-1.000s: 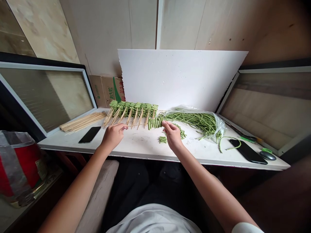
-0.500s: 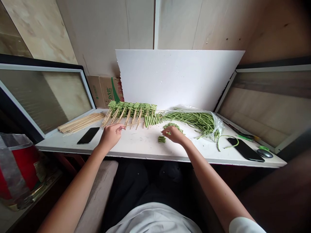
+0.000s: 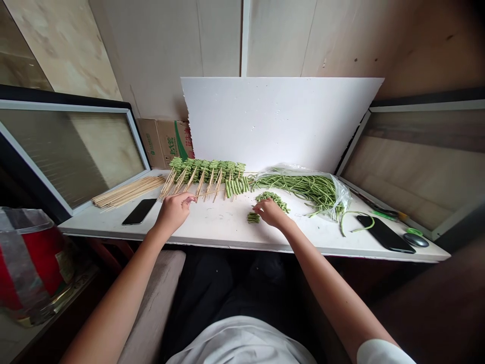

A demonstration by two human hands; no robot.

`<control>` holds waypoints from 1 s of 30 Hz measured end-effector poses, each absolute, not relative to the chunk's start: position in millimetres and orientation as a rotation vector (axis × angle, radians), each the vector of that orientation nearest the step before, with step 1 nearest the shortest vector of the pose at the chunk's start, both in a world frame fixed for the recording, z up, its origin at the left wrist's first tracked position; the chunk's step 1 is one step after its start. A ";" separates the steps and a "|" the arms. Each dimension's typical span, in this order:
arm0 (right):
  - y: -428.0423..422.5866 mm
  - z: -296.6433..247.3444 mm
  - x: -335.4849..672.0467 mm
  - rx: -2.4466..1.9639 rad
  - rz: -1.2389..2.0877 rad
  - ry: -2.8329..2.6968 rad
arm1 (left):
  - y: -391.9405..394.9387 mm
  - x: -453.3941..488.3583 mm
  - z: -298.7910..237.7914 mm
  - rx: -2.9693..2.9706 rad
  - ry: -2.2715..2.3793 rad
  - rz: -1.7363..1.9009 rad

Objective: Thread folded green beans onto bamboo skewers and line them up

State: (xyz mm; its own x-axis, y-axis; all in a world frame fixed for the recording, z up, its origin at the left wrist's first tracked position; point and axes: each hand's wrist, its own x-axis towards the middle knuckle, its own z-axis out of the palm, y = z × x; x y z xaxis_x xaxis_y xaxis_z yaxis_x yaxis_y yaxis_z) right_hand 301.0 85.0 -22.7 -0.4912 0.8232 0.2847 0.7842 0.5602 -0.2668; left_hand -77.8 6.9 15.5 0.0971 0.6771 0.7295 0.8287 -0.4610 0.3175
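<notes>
My left hand (image 3: 173,211) is closed on the end of a bamboo skewer (image 3: 212,193) that carries a row of green bean pieces (image 3: 237,186) near its far end. My right hand (image 3: 270,212) rests on the white table (image 3: 227,227) with its fingers curled over a small heap of cut bean pieces (image 3: 272,197); whether it has hold of any I cannot make out. A little bundle of cut beans (image 3: 253,218) lies just left of that hand. Behind, a row of finished bean skewers (image 3: 206,170) lies side by side.
Bare skewers (image 3: 127,191) are piled at the left beside a black phone (image 3: 140,211). Long green beans in a clear bag (image 3: 306,188) lie to the right, then a second phone (image 3: 385,234). A white foam board (image 3: 280,121) leans on the wall. A red bucket (image 3: 26,258) stands lower left.
My right hand left the beans on the skewer and dropped right onto the heap of cut pieces. The left hand keeps the skewer almost still.
</notes>
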 end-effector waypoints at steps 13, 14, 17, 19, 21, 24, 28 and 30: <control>80.1 -3.5 299.9 -1.055 0.769 -1.824 | 2.9 -75.0 20.9 -2.174 -1.570 -1.315; 79.1 0.1 299.1 -1.015 0.858 -1.715 | 2.4 -74.6 21.6 -2.171 -1.574 -1.317; 74.1 10.6 295.3 -0.892 1.063 -1.434 | 0.2 -72.2 23.9 -2.170 -1.569 -1.320; 69.9 16.8 292.6 -0.815 1.172 -1.308 | -1.5 -70.4 25.5 -2.172 -1.565 -1.325; 65.8 21.9 290.3 -0.746 1.281 -1.233 | -2.8 -69.5 26.9 -2.175 -1.564 -1.327; 60.2 26.8 287.0 -0.673 1.390 -1.162 | -3.3 -70.7 28.1 -2.181 -1.566 -1.325; 54.5 28.9 281.6 -0.638 1.424 -1.143 | -1.6 -73.1 27.4 -2.188 -1.559 -1.338; 52.9 28.7 278.8 -0.649 1.399 -1.163 | -0.9 -73.0 26.6 -2.199 -1.559 -1.335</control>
State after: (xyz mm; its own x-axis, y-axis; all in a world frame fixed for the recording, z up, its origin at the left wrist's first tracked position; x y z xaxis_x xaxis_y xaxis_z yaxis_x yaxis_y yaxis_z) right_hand 278.8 52.9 28.7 -0.2002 0.9513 0.2343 -0.4038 0.1378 -0.9044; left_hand -73.0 -0.9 26.6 0.0731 0.6955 0.7148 0.8134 -0.4563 0.3608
